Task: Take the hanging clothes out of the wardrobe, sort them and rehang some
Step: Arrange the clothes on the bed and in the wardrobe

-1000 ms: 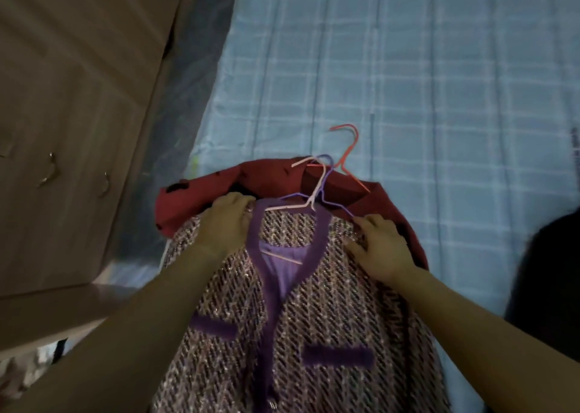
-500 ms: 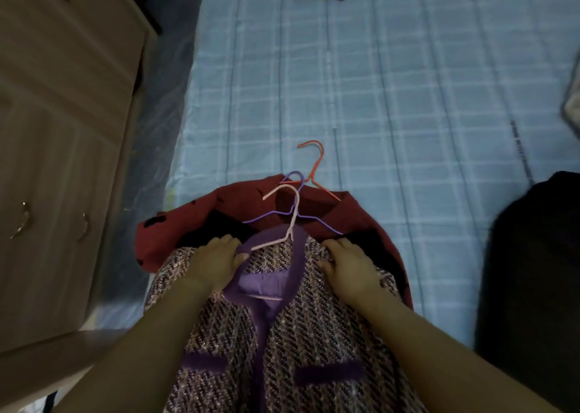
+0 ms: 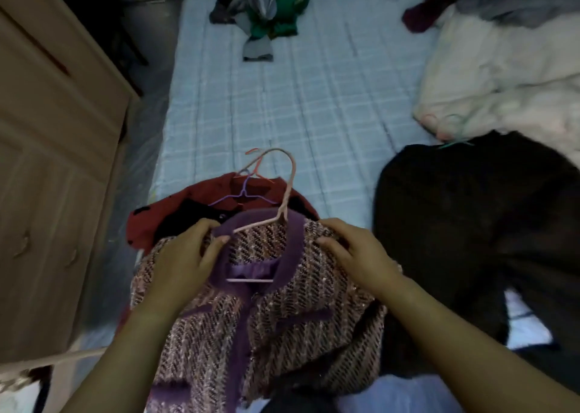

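Since half a second ago we have pulled the neckline up and toward us, so the pink hanger (image 3: 282, 217) now stands clear of the collar with its hook rising high over the others, and our view has tipped up to take in far more of the bed. We hold the tweed jacket (image 3: 282, 334), pink and dark weave with purple trim, at the near end of the bed (image 3: 314, 99), on top of other hung clothes. Our left hand (image 3: 185, 265) grips its left shoulder, fingers (image 3: 216, 243) curled into the cloth at the edge of the purple collar (image 3: 295, 243). Our right hand (image 3: 361, 255) grips the opposite shoulder in the same way, fingers bent around the fabric. The pink hanger's lower bar shows inside the open neck. Just under the jacket lies a red garment (image 3: 157, 215) with black patches, and above its collar we see a purple hanger (image 3: 243, 194) and the tip of an orange-red hanger (image 3: 252, 151). To the right, close beside the jacket, lies a large black garment (image 3: 470, 240), and beyond it a mound of pale bedding (image 3: 502, 77). At the far end of the blue checked sheet sits a heap of clothes (image 3: 270, 14), grey and green among them. Along the left stands a light wooden wardrobe (image 3: 56, 161).
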